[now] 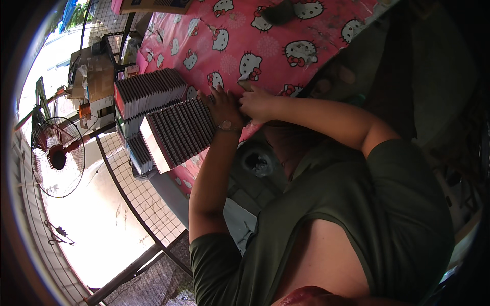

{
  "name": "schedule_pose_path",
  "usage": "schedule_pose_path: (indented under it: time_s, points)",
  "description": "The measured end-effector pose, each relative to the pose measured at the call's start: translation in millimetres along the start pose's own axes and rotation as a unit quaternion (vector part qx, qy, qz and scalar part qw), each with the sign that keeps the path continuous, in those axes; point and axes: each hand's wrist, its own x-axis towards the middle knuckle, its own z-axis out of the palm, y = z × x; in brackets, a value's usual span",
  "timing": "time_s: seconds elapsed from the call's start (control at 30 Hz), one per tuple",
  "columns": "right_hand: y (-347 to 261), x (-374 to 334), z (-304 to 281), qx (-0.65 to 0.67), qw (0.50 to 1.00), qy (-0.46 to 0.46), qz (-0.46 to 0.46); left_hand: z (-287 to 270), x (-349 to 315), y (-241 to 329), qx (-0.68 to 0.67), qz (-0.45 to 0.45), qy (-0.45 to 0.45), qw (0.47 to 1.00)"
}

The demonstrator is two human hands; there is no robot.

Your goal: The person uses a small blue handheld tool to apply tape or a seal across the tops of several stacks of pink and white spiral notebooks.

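Note:
A row of spiral-bound notebooks [181,127] with dark coils and pale covers stands packed together on the pink table cover [275,41]. My left hand [223,109] lies against the row's right end, its fingers spread and stretched out. Close beside it, my right hand [256,105] is at the table's near edge with its fingers curled in. Whatever those fingers hold, if anything, is hidden. A small greyish-brown piece [246,84] shows just beyond the right hand; its kind is unclear.
Behind the row stands another batch of notebooks [150,91], with more notebooks [139,145] to its left. A dark object [279,14] and a cardboard box [155,5] sit at the table's far side. A fan [57,157] stands left, before a wire mesh [138,178].

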Motion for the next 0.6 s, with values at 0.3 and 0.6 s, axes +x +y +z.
schedule_pose_path:
  time_s: [0.3,0.6]
  points:
    - [-2.5,-11.3,-2.4,-0.019,0.998,0.042,-0.047,27.8,6.7,0.8,0.019,0.007,0.069,0.997]
    - [-10.7,29.6,-18.3,0.098,0.975,-0.197,0.007,14.6,0.3,-1.5,0.040,0.013,0.001,0.999]
